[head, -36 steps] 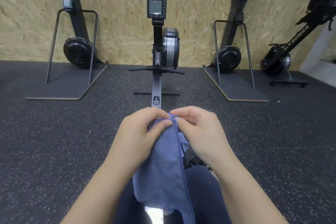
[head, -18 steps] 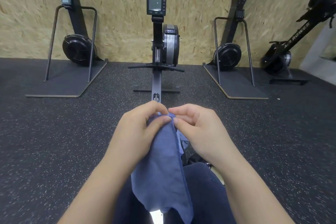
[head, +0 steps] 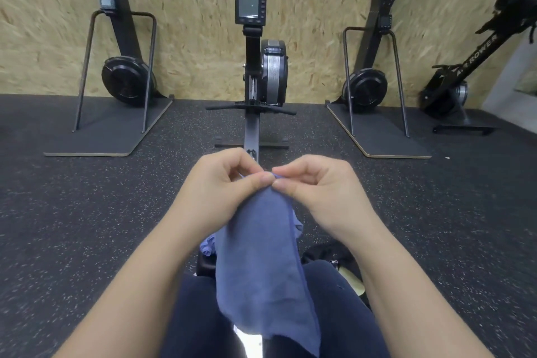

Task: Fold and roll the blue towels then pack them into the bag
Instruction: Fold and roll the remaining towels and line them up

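Observation:
A blue towel (head: pixel 261 264) hangs down over my lap, held up by its top edge. My left hand (head: pixel 220 186) pinches that edge between thumb and fingers, and my right hand (head: pixel 316 186) pinches it right beside, the fingertips of both nearly touching. More blue towel fabric (head: pixel 209 245) bunches behind the hanging towel, just above my knees. A black bag (head: pixel 331 254) lies on the floor by my right knee, mostly hidden by my leg and forearm.
I sit on a rowing machine (head: pixel 255 73) whose rail and monitor run straight ahead. Two upright ski machines on boards stand left (head: pixel 122 78) and right (head: pixel 372 84) by the chipboard wall. Another rower (head: pixel 462 78) leans at far right. Black speckled rubber floor lies all around.
Both hands have lifted the towel's top edge slightly higher and away from me, staying pinched together. The towel hangs much as before.

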